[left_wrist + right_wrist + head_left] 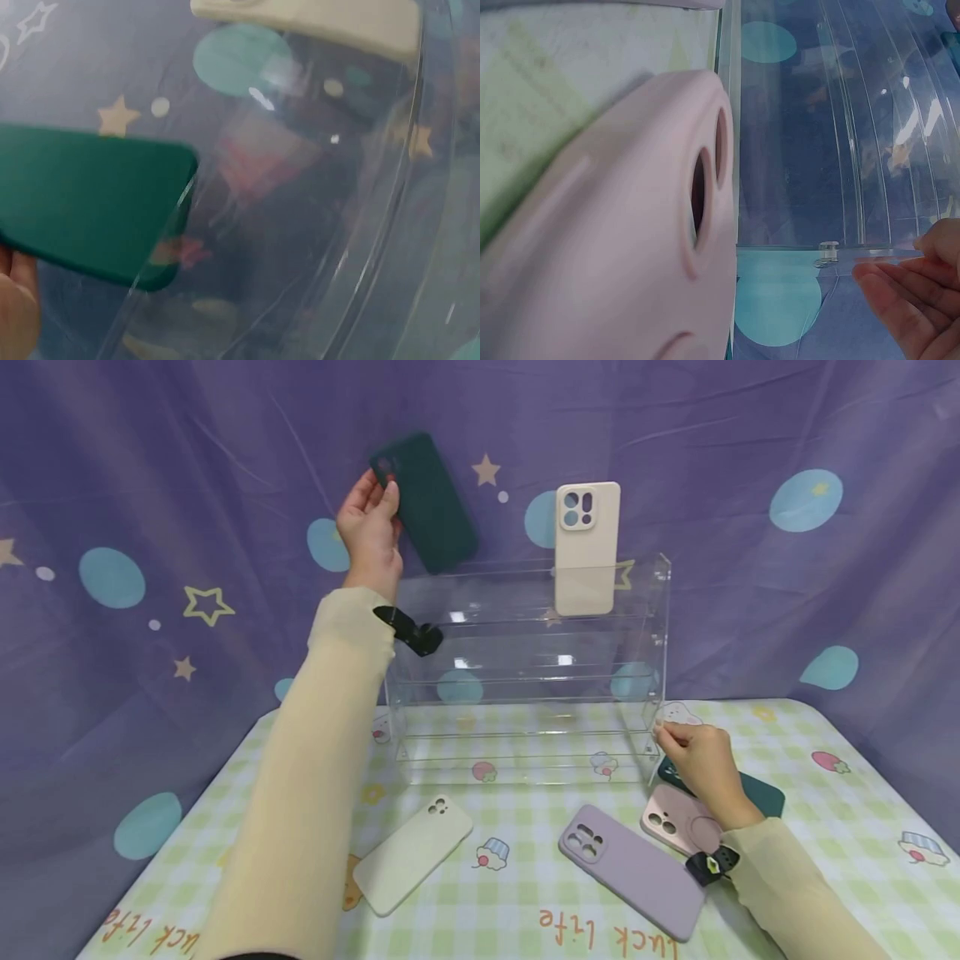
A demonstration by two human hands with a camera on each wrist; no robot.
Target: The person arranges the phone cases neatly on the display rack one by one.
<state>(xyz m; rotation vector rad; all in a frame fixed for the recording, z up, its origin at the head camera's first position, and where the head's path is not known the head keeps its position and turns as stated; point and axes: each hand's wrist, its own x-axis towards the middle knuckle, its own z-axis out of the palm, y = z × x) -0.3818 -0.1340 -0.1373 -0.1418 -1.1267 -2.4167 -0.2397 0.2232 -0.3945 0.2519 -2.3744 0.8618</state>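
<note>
High at the left, my left hand (372, 522) pinches a dark green phone case (433, 506) by its camera-hole end. The case is tilted, its lower end just above the top left of a clear acrylic display rack (525, 652). In the left wrist view the green case (90, 199) reaches the rack's clear edge. A cream phone case (587, 547) stands upright on the rack's top tier at the right. My right hand (705, 764) pinches the rack's right side panel low down; in the right wrist view, thumb and fingers (900, 300) meet at that clear edge.
On the checkered tablecloth (517, 860) lie a white phone case (412, 856) and a lilac phone case (633, 872). A pink case (671, 814) and another green case (765, 793) lie partly under my right hand and wrist. Behind hangs a purple curtain (247, 468).
</note>
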